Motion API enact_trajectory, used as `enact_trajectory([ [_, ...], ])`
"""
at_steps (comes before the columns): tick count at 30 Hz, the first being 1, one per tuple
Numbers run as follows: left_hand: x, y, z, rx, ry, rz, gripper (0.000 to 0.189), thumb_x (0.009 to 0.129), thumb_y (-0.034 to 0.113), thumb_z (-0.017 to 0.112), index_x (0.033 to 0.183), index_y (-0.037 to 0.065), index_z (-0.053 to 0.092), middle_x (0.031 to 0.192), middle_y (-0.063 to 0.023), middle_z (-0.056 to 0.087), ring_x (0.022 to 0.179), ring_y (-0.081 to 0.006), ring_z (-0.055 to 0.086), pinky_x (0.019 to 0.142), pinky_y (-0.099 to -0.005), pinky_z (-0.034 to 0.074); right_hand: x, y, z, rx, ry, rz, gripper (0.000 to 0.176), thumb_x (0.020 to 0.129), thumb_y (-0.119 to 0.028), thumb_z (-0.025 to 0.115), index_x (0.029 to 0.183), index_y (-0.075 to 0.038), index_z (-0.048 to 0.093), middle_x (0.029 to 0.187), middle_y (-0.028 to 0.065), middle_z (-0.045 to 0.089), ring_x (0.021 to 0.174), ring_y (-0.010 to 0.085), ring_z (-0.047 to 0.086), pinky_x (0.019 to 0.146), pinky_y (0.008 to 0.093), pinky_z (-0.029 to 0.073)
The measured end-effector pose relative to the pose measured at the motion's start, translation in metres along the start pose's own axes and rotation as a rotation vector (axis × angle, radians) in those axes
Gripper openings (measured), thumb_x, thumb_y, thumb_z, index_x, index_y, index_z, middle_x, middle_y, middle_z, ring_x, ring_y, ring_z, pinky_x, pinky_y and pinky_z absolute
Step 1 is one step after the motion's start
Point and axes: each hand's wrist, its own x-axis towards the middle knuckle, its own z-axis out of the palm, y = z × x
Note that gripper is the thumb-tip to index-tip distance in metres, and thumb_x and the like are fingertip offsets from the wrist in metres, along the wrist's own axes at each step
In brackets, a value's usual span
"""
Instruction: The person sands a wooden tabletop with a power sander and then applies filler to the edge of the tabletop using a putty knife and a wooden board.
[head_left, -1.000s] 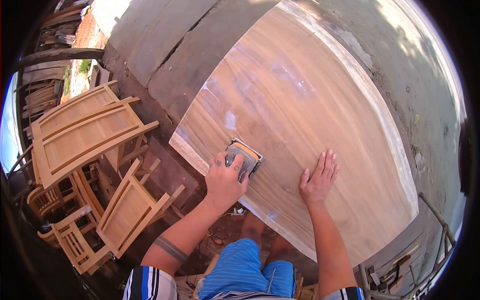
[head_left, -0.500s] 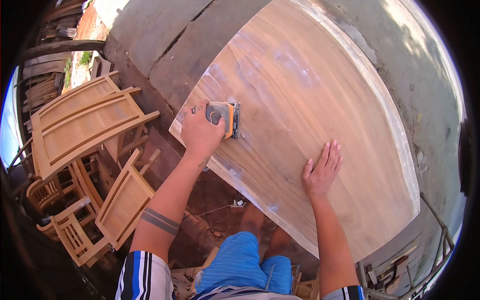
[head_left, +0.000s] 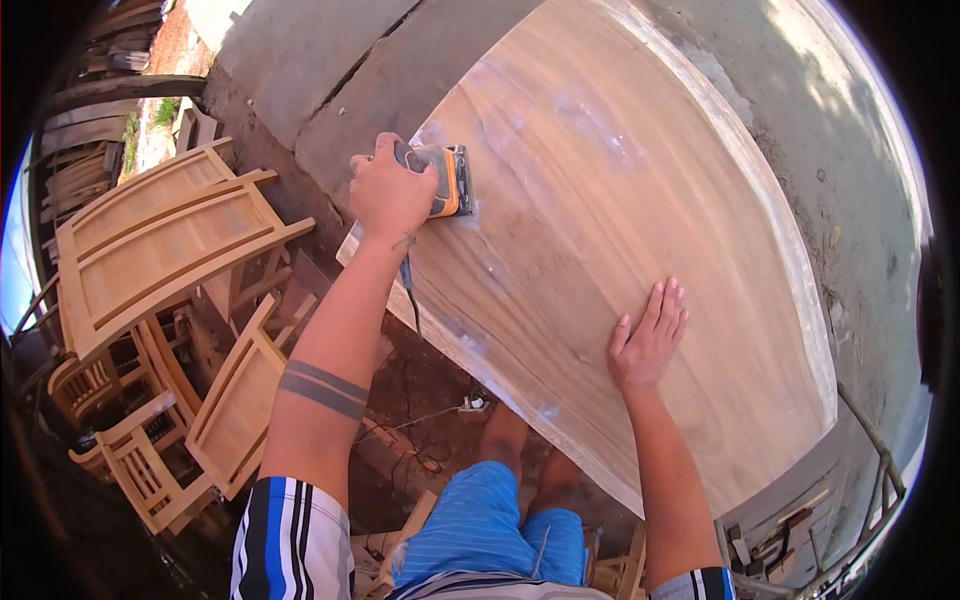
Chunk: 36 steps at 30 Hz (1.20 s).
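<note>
Sander point(head_left: 440, 180), orange and grey with a dark base, is positioned on the wooden slab point(head_left: 570, 270), at the slab's left edge, somewhat beyond its left corner. Whether the base sits fully flat cannot be determined from this angle.

Left hand point(head_left: 392, 195): fingers closed around the housing of the sander, the thumb lying along the side nearer the person. Grip spans the body.

Right hand point(head_left: 648, 345): palm down on the slab, between its near and far edges and well apart from the sander. Fingers extended and close together, thumb spread away; nothing held.

Dark cord point(head_left: 409, 285) shows below the left wrist and crosses the slab's near edge close to the left corner.

Slab surface: curved brown grain, with whitish patches point(head_left: 612, 140) toward the left edge and others along the near edge. Rough pale strip point(head_left: 790, 250) follows the far edge.

Wooden furniture point(head_left: 180, 250), light in tone, stands off the left corner, apart from the slab.
</note>
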Motion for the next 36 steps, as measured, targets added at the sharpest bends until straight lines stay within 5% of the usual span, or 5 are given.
enact_trajectory([
  [11, -0.161, -0.025, 0.004, -0.047, -0.167, 0.536, 0.054, 0.069, 0.021, 0.079, 0.119, 0.015, 0.058, 0.113, -0.02, 0.051, 0.1, -0.0419, 0.057, 0.08, -0.0511, 0.052, -0.001, 0.004, 0.002, 0.018, -0.003, -0.006, 0.069, 0.089, -0.028, 0.051, 0.149, 0.001, 0.034, 0.158, 0.0203, 0.029, 0.148, 0.0365, 0.024, 0.12, 0.0533, 0.016],
  [21, -0.002, 0.012, 0.001, -0.006, -0.029, 0.057, 0.054, 0.073, 0.031, 0.077, 0.121, 0.014, 0.057, 0.109, -0.0189, 0.056, 0.099, -0.0401, 0.062, 0.086, -0.0472, 0.052, 0.0, 0.003, 0.0, -0.009, -0.004, 0.0, 0.07, 0.088, -0.027, 0.052, 0.149, 0.001, 0.034, 0.157, 0.0201, 0.03, 0.147, 0.0362, 0.025, 0.119, 0.0533, 0.017],
  [30, -0.168, -0.008, 0.004, -0.074, -0.194, 0.514, 0.052, 0.068, 0.02, 0.08, 0.116, 0.014, 0.061, 0.113, -0.0207, 0.051, 0.105, -0.0416, 0.055, 0.079, -0.0513, 0.052, 0.001, 0.003, 0.001, -0.001, -0.017, 0.013, 0.069, 0.089, -0.028, 0.051, 0.149, 0.001, 0.034, 0.158, 0.0199, 0.03, 0.148, 0.036, 0.024, 0.119, 0.0534, 0.017],
  [36, -0.117, 0.035, 0.014, -0.153, -0.126, 0.438, 0.054, 0.067, 0.019, 0.081, 0.118, 0.015, 0.06, 0.114, -0.0225, 0.053, 0.104, -0.0417, 0.055, 0.081, -0.0481, 0.051, -0.002, 0.002, 0.0, -0.008, -0.038, 0.014, 0.069, 0.09, -0.029, 0.05, 0.149, 0.001, 0.033, 0.158, 0.0193, 0.028, 0.148, 0.0354, 0.023, 0.12, 0.0533, 0.016],
])
